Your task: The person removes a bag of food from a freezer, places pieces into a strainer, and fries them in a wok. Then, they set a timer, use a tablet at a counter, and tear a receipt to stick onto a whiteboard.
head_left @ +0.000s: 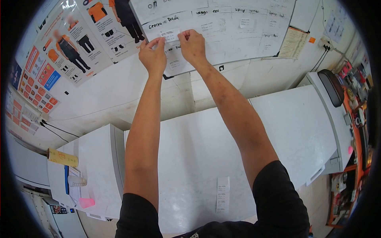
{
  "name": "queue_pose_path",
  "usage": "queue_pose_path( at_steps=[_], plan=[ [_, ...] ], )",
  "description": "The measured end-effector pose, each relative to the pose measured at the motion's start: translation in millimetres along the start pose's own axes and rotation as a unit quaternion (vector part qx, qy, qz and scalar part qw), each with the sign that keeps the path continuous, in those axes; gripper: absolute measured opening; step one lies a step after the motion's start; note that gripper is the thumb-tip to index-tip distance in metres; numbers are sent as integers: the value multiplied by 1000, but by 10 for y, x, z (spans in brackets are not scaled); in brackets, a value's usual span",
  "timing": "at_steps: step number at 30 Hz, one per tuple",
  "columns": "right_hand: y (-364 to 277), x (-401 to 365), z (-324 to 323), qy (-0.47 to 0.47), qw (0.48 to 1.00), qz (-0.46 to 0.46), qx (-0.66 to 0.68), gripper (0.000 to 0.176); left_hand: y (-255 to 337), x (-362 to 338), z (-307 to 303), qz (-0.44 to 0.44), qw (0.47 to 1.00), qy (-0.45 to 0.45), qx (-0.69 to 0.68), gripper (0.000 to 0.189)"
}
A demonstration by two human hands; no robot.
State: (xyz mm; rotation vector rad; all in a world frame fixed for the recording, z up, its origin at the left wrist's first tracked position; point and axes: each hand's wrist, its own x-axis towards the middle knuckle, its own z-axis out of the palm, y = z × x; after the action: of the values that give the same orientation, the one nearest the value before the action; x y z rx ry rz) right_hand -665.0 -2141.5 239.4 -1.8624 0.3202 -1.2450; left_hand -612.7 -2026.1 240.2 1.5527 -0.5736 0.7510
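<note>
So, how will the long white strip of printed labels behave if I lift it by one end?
The strip looks thin and narrow, like paper, so it would probably be floppy and sag. It should be very light, having almost no visible thickness. Because it lies flat on the white top, its edge may be hard to catch.

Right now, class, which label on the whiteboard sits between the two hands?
The label just under "Geprek Dada": the left hand is at one end, the right hand at the other. No other label lies between them.
</note>
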Motion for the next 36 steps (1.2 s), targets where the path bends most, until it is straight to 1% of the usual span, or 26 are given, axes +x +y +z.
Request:
queue_pose_path(
  at_steps=[6,9,14,18,21,24,27,29,30,32,33,34,35,36],
  plan=[
    [-38,-15,5,3,1000,8,-9,20,-12,4,8,-3,1000,-1,15,22],
    [-42,-21,4,2,1000,8,-15,20,-21,12,2,-30,999,-23,-6,26],
    [-50,-33,14,13,999,-9,-39,21,-65,5,54,-23,1000,2,-16,27],
    [-48,-37,-11,21,1000,-1,-3,21,56,-33,22,-48,999,7,-6,26],
    [-28,-39,-71,23,1000,-10,19,21,23,-57,-12,-41,998,9,-53,24],
    [-50,-36,-127,14,1000,-16,21,21,-91,-38,-21,3,999,12,-33,24],
    [-4,-25,-132,12,999,-35,17,22,-144,-24,-102,-3,998,-56,-34,26],
    [30,-24,-141,6,998,-63,-5,23,-214,5,-120,71,996,-52,-12,31],
    [69,-20,-150,20,995,-99,-18,23,-283,-31,-124,102,993,-53,1,34],
    [174,-61,-184,34,987,-152,-47,25,-286,-153,-230,181,982,8,46,42],
    [168,-153,-291,7,984,-163,-74,28,-300,-276,-335,159,986,-5,48,42],
    [273,-297,-355,-45,972,-141,-180,29,-328,-482,-504,128,990,-22,55,43],
    [73,-569,-642,-103,983,-99,-112,28,-318,-750,-754,52,991,-110,58,40],
    [-13,-952,-907,-134,984,-90,-73,26,-282,-1029,-1017,-31,977,-203,58,36]
  ],
)
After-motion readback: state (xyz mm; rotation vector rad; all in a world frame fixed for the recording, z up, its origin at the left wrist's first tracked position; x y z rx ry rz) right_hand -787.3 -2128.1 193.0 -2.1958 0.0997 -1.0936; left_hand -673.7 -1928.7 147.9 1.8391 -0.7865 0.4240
